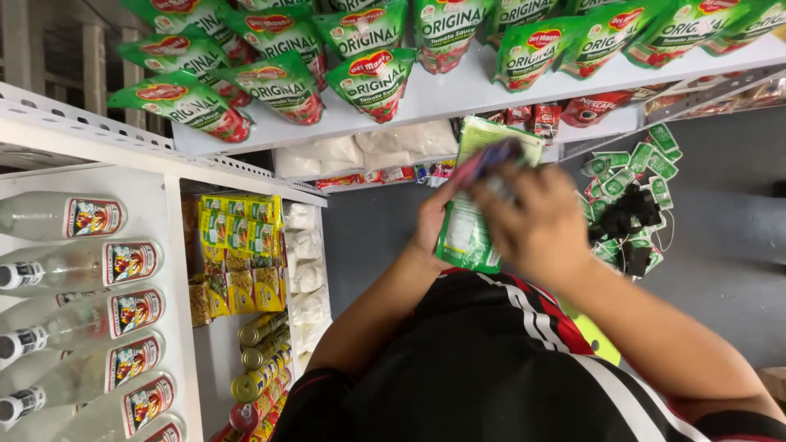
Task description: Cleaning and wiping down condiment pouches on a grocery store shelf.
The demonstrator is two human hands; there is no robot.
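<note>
My left hand (431, 223) grips a stack of flat green packets (463, 233) from the left side, held in front of my chest. My right hand (536, 221) lies over the stack's right side, blurred by motion, and pinches a small blue and red sachet (489, 161) at the top of the stack. Both hands hover just below the edge of a white shelf (458, 98). My black shirt with red and white stripes fills the lower part of the view.
Green sauce pouches (368, 78) lie in rows on the white shelf, with white bags (368, 149) beneath. Clear bottles (74, 266), yellow sachets (237, 245) and cans (262, 360) fill a shelf unit at left. Green sachets (634, 196) lie heaped on the grey floor at right.
</note>
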